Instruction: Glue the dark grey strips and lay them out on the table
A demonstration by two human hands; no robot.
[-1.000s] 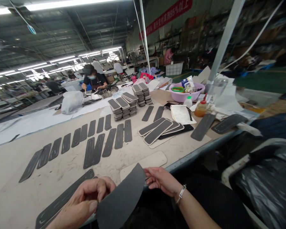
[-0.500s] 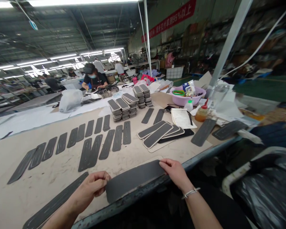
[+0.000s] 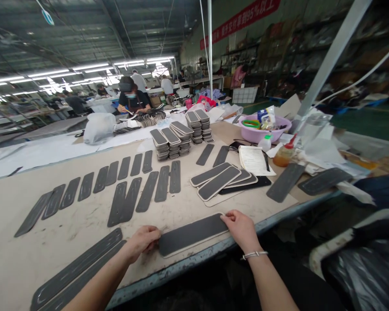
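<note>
A dark grey oblong panel (image 3: 194, 233) with rounded corners lies near the table's front edge, a pale rim showing around it. My left hand (image 3: 145, 242) pinches its left end with curled fingers. At the opposite end, my right hand (image 3: 241, 226), with a bracelet at the wrist, has thumb and fingers closed on the corner. Beyond my hands is a loose pile of pale-edged grey panels (image 3: 218, 181). Two long dark strips (image 3: 81, 263) lie beside and under my left forearm.
Rows of dark strips (image 3: 149, 192) cover the table's left half. Stacked panels (image 3: 170, 144) stand farther back. At right are a notebook (image 3: 254, 160), a glue bottle (image 3: 283, 153), a purple basin (image 3: 262, 134) and a metal post (image 3: 330, 65). A co-worker (image 3: 132, 97) sits across the table.
The panel has gone from tilted towards me to lying flatter, its pale rim now showing more. My left hand has shifted up and right, and the view has moved slightly.
</note>
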